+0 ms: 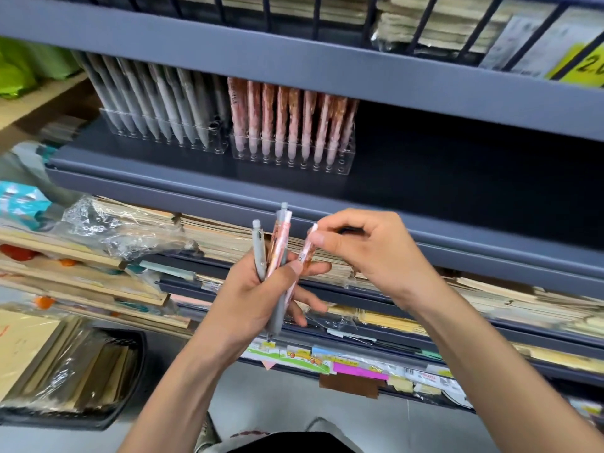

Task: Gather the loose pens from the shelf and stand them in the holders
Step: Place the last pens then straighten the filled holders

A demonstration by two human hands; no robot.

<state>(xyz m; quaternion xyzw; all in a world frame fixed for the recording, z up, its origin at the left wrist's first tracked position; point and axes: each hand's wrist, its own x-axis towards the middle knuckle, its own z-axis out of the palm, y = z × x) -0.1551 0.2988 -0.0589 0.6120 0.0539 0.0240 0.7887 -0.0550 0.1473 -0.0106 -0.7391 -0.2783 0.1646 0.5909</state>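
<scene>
My left hand (pixel 258 302) grips a bundle of pens (pixel 276 253), grey and pink ones, their clicker ends pointing up. My right hand (pixel 362 246) pinches the top of one pink pen (pixel 307 253) at the bundle's right side. Both hands are in front of the lower shelves. On the dark shelf (pixel 425 165) above stand two clear holders: the left holder (pixel 196 143) is filled with grey pens (pixel 157 103), the right holder (pixel 313 163) with pink pens (pixel 294 122). The shelf to the right of the holders is bare.
Stacks of wrapped paper goods (pixel 490 302) fill the lower shelves. Crumpled plastic wrap (pixel 114 230) lies at the left. A dark basket (pixel 81 374) with packets sits on the floor at the lower left. A wire rail and a yellow price tag (pixel 585 65) are above.
</scene>
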